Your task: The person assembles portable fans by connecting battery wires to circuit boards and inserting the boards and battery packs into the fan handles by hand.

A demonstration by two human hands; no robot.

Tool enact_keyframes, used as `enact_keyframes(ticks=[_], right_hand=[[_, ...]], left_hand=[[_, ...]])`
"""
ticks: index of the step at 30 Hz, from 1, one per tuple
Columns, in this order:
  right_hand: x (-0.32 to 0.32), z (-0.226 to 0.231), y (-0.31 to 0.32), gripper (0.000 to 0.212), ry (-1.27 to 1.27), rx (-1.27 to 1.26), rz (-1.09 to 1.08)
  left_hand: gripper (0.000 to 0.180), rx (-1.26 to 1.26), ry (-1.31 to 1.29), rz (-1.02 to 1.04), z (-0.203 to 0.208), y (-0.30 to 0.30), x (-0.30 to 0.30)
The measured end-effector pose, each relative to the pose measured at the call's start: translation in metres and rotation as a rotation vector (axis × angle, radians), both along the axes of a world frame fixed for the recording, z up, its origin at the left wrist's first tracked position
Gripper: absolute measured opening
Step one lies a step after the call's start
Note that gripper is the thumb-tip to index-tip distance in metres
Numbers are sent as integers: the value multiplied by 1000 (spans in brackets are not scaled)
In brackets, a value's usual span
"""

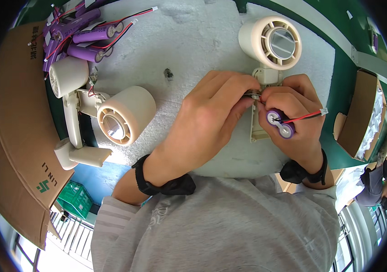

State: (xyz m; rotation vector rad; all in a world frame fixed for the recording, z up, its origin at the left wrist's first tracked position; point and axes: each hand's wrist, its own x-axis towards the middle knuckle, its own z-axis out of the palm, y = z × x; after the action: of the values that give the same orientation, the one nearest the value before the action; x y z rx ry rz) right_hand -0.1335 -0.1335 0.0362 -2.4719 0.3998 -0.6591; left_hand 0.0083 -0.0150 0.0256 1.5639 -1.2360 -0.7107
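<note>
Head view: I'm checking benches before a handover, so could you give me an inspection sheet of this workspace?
Surface: white foam sheet, with one dark pit.
Job's things: cream fan head with its handle; purple two-cell pack.
Clutter: heap of purple cells at upper left; second fan head below it, among cream fan parts.
Hands: right hand holds the pack; left hand is at the handle, fingertip contents too small to tell.
Cables: red and black leads from the pack, white plug unconnected.
Surroundings: cardboard box left, open carton right, green crate lower left, another person far right.
</note>
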Motion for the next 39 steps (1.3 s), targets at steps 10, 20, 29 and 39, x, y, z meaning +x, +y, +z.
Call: enact_keyframes(ticks=[10, 20, 29, 39], right_hand=[[0, 5, 4, 28, 104, -6, 26], [2, 0, 6, 24, 28, 16, 49], [-4, 1, 8, 34, 57, 146, 93], [-4, -4, 7, 40, -62, 252, 99]], left_hand=[[32, -58, -75, 24, 0, 3, 3], [31, -76, 42, -21, -3, 9, 3], [44, -205, 15, -35, -6, 8, 3], [57, -175, 45, -16, -5, 9, 0]])
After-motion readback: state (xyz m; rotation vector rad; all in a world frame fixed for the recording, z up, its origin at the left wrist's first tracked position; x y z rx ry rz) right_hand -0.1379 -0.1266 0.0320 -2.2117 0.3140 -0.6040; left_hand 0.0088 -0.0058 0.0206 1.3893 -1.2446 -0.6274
